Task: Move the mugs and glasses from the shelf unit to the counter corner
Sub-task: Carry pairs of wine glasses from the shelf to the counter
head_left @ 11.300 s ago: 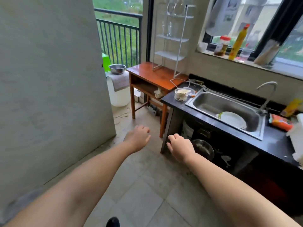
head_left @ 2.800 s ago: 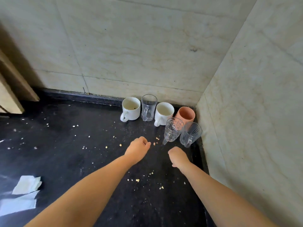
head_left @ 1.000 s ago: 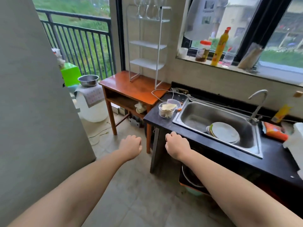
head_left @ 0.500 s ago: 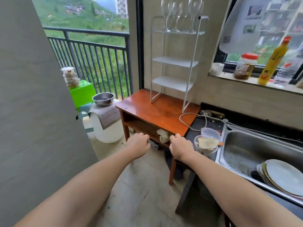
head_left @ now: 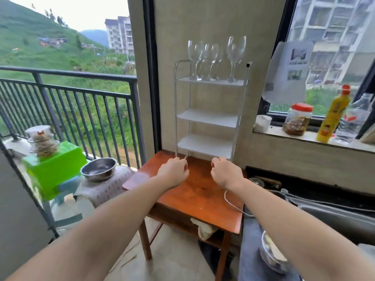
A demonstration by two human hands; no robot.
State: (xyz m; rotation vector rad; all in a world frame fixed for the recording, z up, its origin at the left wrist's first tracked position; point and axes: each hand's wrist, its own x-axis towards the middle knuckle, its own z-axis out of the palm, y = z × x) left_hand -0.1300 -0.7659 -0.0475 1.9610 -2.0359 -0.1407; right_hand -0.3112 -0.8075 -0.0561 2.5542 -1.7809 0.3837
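A white three-tier shelf unit (head_left: 207, 118) stands on a small wooden table (head_left: 194, 197) against the wall. Several clear wine glasses (head_left: 213, 57) stand upright on its top tier; the two lower tiers hold nothing. My left hand (head_left: 174, 173) and my right hand (head_left: 226, 173) are stretched out side by side over the table, just below the shelf unit's bottom tier. Both have loosely curled fingers and hold nothing. The counter corner with the mugs is out of view.
A balcony railing (head_left: 71, 94) is on the left, with a steel bowl (head_left: 98, 169) and a green stool (head_left: 54, 169) in front of it. A window sill on the right carries a jar (head_left: 298, 119) and a yellow bottle (head_left: 332, 116). A white cable (head_left: 233, 205) crosses the table's right side towards the dark counter (head_left: 304, 191).
I have come closer to the table and the view has tilted up. Both hands have risen from below the table's edge to just under the bottom shelf.
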